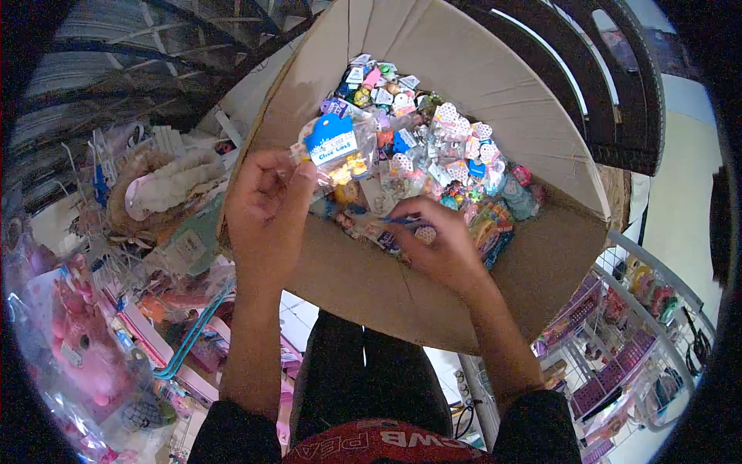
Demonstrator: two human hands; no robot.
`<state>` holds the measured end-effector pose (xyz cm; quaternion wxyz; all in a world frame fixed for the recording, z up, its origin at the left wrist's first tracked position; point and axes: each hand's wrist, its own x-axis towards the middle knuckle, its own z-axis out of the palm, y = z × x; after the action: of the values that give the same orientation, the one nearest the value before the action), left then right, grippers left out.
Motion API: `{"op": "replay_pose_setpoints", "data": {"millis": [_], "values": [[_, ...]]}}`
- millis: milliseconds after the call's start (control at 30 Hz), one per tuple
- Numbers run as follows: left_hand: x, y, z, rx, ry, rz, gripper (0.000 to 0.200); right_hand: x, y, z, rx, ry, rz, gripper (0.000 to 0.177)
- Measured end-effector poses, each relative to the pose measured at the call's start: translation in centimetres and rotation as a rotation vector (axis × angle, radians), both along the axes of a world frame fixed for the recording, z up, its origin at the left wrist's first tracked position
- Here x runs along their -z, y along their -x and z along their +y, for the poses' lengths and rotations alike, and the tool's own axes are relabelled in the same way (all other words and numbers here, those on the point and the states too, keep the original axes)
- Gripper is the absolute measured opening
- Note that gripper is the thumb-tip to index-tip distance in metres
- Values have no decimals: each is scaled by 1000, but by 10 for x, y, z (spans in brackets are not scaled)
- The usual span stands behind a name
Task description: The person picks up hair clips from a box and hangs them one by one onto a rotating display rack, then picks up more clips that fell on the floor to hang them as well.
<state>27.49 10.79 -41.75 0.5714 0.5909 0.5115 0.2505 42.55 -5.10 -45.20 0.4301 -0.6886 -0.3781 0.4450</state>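
My left hand (272, 205) pinches a small clear plastic packet (331, 147) with a blue and white card and yellow pieces inside, held up over a large cardboard box (371, 298). Lower and to the right, my right hand (434, 240) is closed on a thin blue item (394, 220), partly hidden by the fingers. Inside the box, beyond both hands, lies a heap of small packaged trinkets (456, 155) with white, pink and blue cards. A bag with orange and green contents (492, 224) rests beside my right hand.
Bagged pink plush toys (89, 348) and a fluffy beige item (174, 185) crowd the left side. At the right stands a metal rack (657, 271) with purple baskets (610, 375). Dark slatted furniture (572, 69) is behind the box.
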Motion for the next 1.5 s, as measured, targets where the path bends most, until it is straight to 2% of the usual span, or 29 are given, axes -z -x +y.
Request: {"op": "replay_pose_setpoints", "data": {"millis": [67,133,200,300,400,467,533,600,700,733,833,900,967,1033,1200,1267,1500], "values": [[0,-1,-2,1,31,-5,15,-22,-7,-2,63,12,5,17],[0,-3,-3,-1,41,-27,16,-43,-15,1,132,-102,-15,19],[0,-2,-9,17,17,-142,17,-62,-18,2,130,-157,-2,20],[-18,3,-16,90,-55,-68,11,-109,-15,10,125,-187,27,18],[-50,8,-23,200,-164,-10,9,-142,-9,11,200,-167,101,20],[-78,6,-33,142,21,-243,9,-160,-6,8,196,-144,49,22],[-105,8,-40,128,71,-296,10,-170,0,8,287,-216,101,26],[-119,20,-46,226,42,-215,14,-178,2,6,286,-259,118,24],[-164,20,-56,284,32,-264,17,-190,6,5,341,-289,115,23],[-177,24,-58,311,52,-196,17,-196,8,4,326,-324,98,24],[-192,30,-68,284,-3,-291,18,-227,22,5,308,-355,76,24],[-205,39,-73,313,-19,-219,18,-241,30,4,289,-365,50,24],[-210,47,-83,255,-49,-245,18,-254,38,1,259,-389,10,24],[-235,54,-90,163,-20,-243,17,-264,47,0,244,-416,-63,25],[-260,87,-107,77,-189,-238,17,-296,70,0,108,-477,-78,25],[-270,103,-114,6,-145,-286,18,-309,82,2,32,-463,-36,24],[-308,163,-127,-115,-224,-320,20,-348,131,10,-119,-535,14,21]]}}
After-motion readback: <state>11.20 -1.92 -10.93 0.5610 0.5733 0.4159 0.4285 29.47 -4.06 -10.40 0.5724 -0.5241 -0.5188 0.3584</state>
